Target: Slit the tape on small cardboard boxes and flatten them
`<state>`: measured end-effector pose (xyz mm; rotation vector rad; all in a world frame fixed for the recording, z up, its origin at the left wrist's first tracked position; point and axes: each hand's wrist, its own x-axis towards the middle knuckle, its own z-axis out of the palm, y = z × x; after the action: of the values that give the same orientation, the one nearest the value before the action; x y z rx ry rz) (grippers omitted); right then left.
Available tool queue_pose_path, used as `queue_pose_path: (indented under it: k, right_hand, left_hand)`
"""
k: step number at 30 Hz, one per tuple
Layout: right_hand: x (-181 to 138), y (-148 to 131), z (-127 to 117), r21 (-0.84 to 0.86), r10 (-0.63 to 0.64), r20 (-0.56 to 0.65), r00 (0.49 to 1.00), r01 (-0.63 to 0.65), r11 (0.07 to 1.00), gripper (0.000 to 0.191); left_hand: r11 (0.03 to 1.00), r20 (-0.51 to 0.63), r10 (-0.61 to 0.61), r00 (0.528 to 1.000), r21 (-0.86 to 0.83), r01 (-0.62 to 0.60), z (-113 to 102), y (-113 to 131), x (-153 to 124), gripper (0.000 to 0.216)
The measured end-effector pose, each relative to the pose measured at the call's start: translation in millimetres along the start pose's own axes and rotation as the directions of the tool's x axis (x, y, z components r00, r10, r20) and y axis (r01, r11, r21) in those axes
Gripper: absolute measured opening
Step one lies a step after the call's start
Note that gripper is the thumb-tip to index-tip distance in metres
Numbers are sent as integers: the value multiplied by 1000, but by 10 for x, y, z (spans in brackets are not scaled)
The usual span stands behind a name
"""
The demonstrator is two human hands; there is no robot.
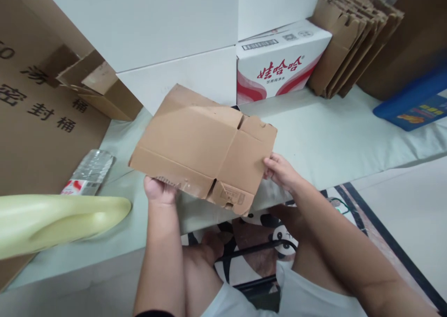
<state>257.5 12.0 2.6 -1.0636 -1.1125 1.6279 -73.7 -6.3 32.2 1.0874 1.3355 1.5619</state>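
Observation:
A flattened brown cardboard box (199, 145) is held up in front of me above a pale sheet on the floor. My left hand (159, 189) grips its lower left edge from underneath, fingers closed on the card. My right hand (279, 170) pinches its right edge, fingers curled on it. The box's flaps are creased and slightly torn along the near edge. My knees show below the box.
A white and red printed carton (279, 61) stands behind. Folded brown cartons (352, 37) lean at the back right. A large brown box (38, 117) with black characters fills the left. A crushed plastic bottle (89, 170), a pale yellow object (52, 219) and a blue item (415, 103) lie around.

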Motion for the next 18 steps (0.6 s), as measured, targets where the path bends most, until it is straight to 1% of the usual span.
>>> queue_pose_path:
  k: [1, 2, 3, 4, 5, 7, 8, 9, 10, 11, 12, 13, 14, 15, 16, 17, 18]
  right_hand:
    - [-28, -20, 31, -4, 28, 35, 999, -28, 1000, 59]
    - [-56, -45, 53, -18, 30, 38, 999, -29, 999, 58]
    - [-85, -78, 63, -32, 15, 18, 1000, -14, 999, 58]
    - [-118, -121, 55, -46, -5, -11, 1000, 4, 999, 58]
    - [-155, -176, 24, -62, -29, -45, 999, 26, 998, 58]
    - [-256, -341, -115, -104, -95, -139, 986, 81, 991, 57]
    - [-323, -455, -222, -139, -158, -218, 963, 130, 982, 57]
    - [-402, -590, -350, -187, -246, -316, 916, 194, 963, 56]
    - [-488, -743, -496, -264, -364, -431, 826, 270, 926, 56]
    - [-578, -911, -652, -367, -499, -537, 680, 344, 864, 55]
    - [-666, -1086, -814, -472, -612, -606, 508, 390, 790, 54]
    - [-746, -1261, -974, -578, -688, -624, 371, 373, 726, 51]
    - [-811, -1430, -1126, -676, -747, -619, 242, 319, 664, 48]
    - [-857, -1585, -1264, -755, -792, -589, 162, 239, 611, 43]
    - [-882, -1723, -1384, -806, -821, -561, 105, 157, 571, 38]
    - [-884, -1839, -1485, -830, -834, -547, 77, 77, 552, 33]
    - [-862, -1932, -1565, -835, -833, -549, 67, 1, 551, 27]
  left_hand:
    - [991, -48, -39, 998, -133, 33, 42, 13, 5, 58]
    - [960, -92, -89, 992, -274, 61, 87, 33, 9, 51]
    - [913, -120, -143, 982, -398, 85, 133, 59, 13, 44]
    - [866, -121, -196, 973, -487, 114, 173, 89, 17, 37]
    - [820, -103, -257, 961, -550, 160, 205, 121, 22, 33]
    - [737, -45, -387, 921, -615, 280, 238, 179, 29, 30]
    - [708, -23, -439, 898, -624, 331, 239, 202, 32, 30]
    - [690, -7, -475, 880, -624, 367, 231, 221, 32, 29]
    - [682, 1, -491, 871, -622, 385, 217, 235, 31, 28]
    - [681, 5, -491, 871, -621, 388, 201, 247, 28, 25]
    - [682, 12, -482, 876, -622, 384, 183, 255, 22, 23]
    - [682, 22, -469, 883, -626, 378, 167, 262, 16, 21]
    - [681, 33, -455, 890, -631, 372, 153, 268, 9, 19]
    - [678, 45, -443, 896, -636, 367, 143, 271, 3, 18]
    - [675, 57, -434, 899, -640, 367, 138, 274, -2, 18]
    - [672, 67, -429, 901, -643, 368, 137, 275, -4, 17]
    - [670, 74, -428, 901, -643, 371, 140, 274, -5, 18]
